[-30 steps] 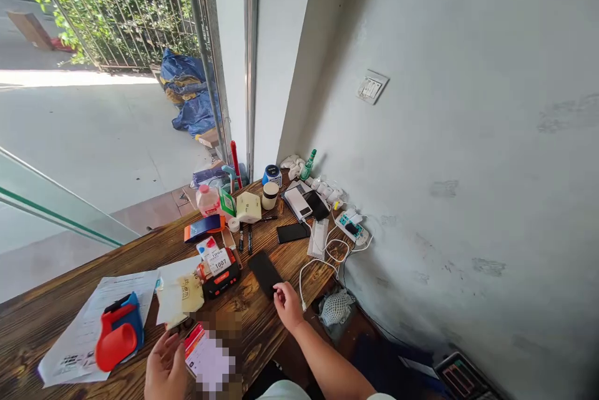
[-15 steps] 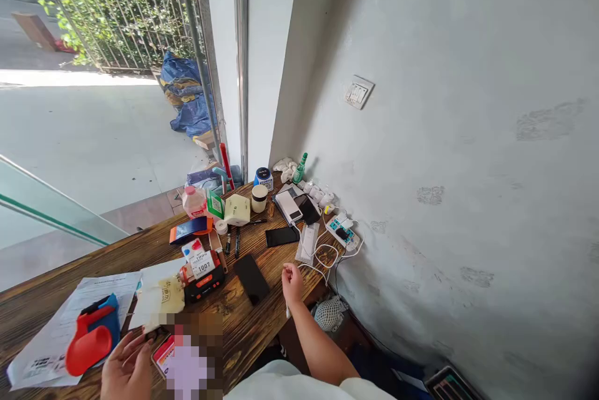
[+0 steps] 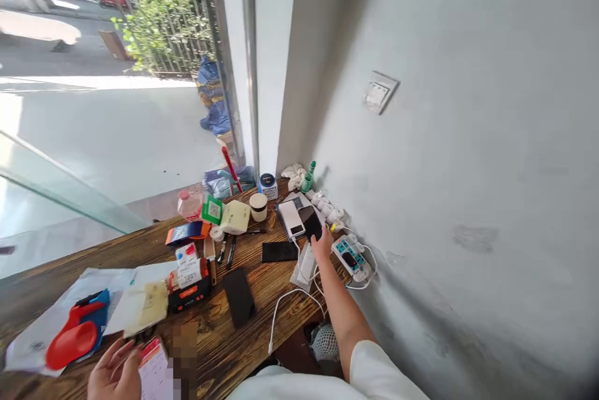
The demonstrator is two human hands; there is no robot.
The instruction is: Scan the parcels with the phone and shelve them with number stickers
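Observation:
My right hand (image 3: 322,243) reaches to the back right of the wooden table, its fingers closed on the near end of a dark-screened phone (image 3: 309,220). That phone lies beside a white power bank (image 3: 291,218). A white charging cable (image 3: 276,312) curves over the table, its plug near the front edge. My left hand (image 3: 115,370) is at the lower left with fingers apart, next to a lit phone (image 3: 154,367) with a pink and white screen. Two more black phones, one upright (image 3: 239,297) and one sideways (image 3: 279,251), lie mid-table.
A power strip (image 3: 352,258) with plugs sits by the wall. Along the back stand a green bottle (image 3: 309,178), a cream jar (image 3: 258,207) and a tissue pack (image 3: 235,218). To the left are a black-orange battery (image 3: 191,294), papers (image 3: 35,331) and a red tape dispenser (image 3: 72,345).
My right hand has moved forward and right from the table's front onto the dark phone. The white cable's end, earlier below that hand, now lies on the table. The view has shifted.

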